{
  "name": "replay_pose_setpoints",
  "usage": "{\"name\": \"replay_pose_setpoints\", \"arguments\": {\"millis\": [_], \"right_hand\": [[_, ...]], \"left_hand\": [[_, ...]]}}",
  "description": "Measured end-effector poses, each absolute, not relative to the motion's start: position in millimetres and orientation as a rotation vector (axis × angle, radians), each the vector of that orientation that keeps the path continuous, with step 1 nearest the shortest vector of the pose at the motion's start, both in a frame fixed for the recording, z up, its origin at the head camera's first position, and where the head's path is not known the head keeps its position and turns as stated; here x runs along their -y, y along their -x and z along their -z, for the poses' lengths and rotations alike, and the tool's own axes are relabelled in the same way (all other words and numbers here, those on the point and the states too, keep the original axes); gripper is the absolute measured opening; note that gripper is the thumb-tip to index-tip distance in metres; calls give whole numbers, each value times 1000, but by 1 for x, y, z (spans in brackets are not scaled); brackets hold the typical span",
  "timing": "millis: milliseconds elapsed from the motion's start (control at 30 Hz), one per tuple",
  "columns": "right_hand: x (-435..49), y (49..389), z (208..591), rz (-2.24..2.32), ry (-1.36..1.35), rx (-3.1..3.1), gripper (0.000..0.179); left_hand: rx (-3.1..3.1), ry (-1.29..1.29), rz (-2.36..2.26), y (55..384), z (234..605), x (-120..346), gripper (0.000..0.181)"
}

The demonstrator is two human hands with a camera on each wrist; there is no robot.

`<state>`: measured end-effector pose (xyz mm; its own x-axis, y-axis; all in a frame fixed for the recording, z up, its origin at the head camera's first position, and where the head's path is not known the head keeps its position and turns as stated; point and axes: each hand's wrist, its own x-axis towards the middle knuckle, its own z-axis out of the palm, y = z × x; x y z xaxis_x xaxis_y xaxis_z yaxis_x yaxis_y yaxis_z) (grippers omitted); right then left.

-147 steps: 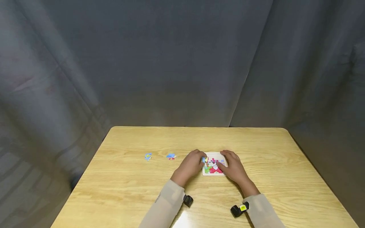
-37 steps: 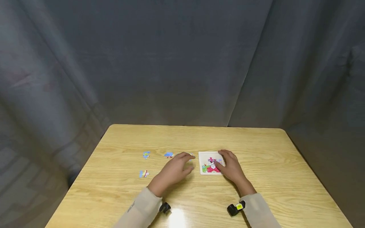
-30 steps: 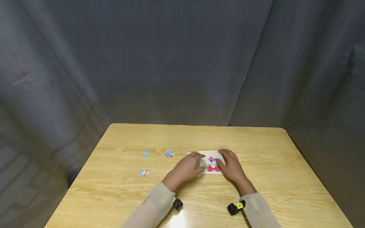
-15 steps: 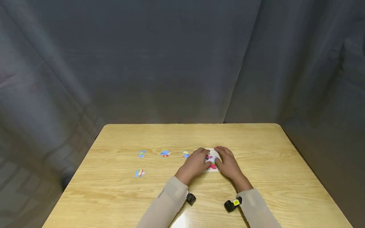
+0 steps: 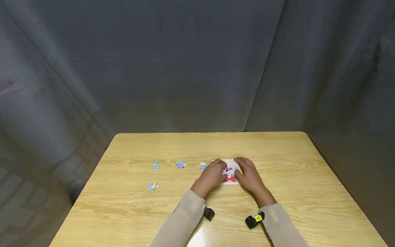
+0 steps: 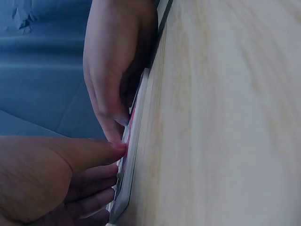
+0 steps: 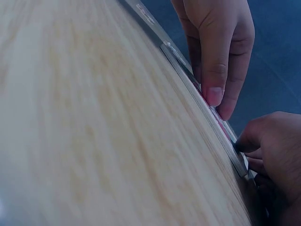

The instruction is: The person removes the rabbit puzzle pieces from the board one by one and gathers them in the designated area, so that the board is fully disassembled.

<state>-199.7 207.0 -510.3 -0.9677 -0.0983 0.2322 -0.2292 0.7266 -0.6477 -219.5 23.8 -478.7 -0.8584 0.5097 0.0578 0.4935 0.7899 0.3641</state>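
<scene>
A small jigsaw puzzle in a pale tray lies on the table in the head view, with a pink and white cartoon animal on it. My right hand grips its right side, thumb on the face and fingers at the far edge. From the left, the curled thumb and fingers of my left hand hold the puzzle's face, covering its left part. Whether a single piece is pinched there is hidden. Both wrist views show the thin tray low between the hands, flat on the tabletop.
Loose pieces lie left of the tray: a blue one with a yellow-green spot, a blue and red one, a yellow and blue one, and a striped one nearer me. Grey curtains hang behind the wooden table.
The striped and yellow-blue pieces have come to lie loose on the table, leaving the tray's upper left bare. My left hand has moved right, back onto the puzzle; my right hand stays on it.
</scene>
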Motion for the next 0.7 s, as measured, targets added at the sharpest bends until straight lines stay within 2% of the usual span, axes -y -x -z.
{"name": "replay_pose_setpoints", "arguments": {"millis": [700], "right_hand": [[-209, 201, 507, -1083, -268, 2793, 48]], "left_hand": [[-2901, -757, -726, 221, 483, -24, 40]]}}
